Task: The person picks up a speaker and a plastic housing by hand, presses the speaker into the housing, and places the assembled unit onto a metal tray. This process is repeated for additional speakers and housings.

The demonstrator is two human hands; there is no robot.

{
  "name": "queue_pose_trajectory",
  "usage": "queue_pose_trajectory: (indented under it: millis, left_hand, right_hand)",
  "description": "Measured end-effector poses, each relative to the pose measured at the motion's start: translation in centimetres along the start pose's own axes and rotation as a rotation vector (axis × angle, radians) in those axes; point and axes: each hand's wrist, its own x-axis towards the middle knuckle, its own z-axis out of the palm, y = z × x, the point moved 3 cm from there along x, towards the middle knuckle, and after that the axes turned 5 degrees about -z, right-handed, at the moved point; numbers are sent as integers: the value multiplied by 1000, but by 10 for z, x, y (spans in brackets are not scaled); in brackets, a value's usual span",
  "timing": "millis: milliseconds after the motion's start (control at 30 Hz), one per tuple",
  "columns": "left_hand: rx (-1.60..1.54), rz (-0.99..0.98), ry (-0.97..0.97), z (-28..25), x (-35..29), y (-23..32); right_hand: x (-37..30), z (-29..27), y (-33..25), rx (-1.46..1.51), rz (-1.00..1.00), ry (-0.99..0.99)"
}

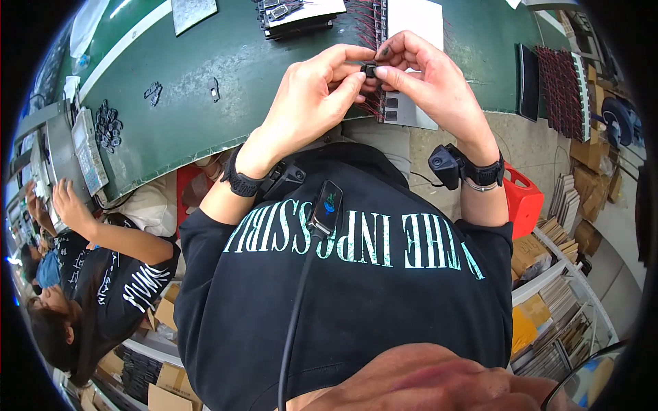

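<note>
Pointing inward, left hand (312,96) and right hand (433,81) pinch one small black part (370,70), each grip closed.

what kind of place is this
Most likely a small assembly workshop: a long green workbench holds a cluster of small black parts, dark red wires are bunched in a row at right, and cardboard boxes are stored below.

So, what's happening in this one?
Someone is holding a small black part with both the left hand and the right hand, near the front edge of a green table. A white panel is partly hidden by the hands. Loose black pieces lie at the table's left; a co-worker is farther left.
</note>
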Motion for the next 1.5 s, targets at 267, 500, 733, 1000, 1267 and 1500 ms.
queue_pose_trajectory:
  millis: [267, 500, 733, 1000, 1267, 1500]
  left_hand:
    - [181, 79, 105, -13, 0, 1]
    - [45, -5, 114, -30, 0, 17]
    - [677, 296, 495, -47, 43, 32]
    - [903, 202, 516, -38, 50, 38]
    - [1037, 411, 583, -40, 46, 29]
    - [1047, 565, 642, -42, 35, 31]
  right_hand:
    - [7, 18, -18, -311, -128, 60]
    - [3, 20, -36, -140, -151, 160]
    - [-13, -12, -19, -541, -173, 287]
    - [-26, -5, -13, -747, -269, 211]
    - [-20, -2, -11, -787, -279, 193]
    - [-20, -3, -9, -705, -205, 169]
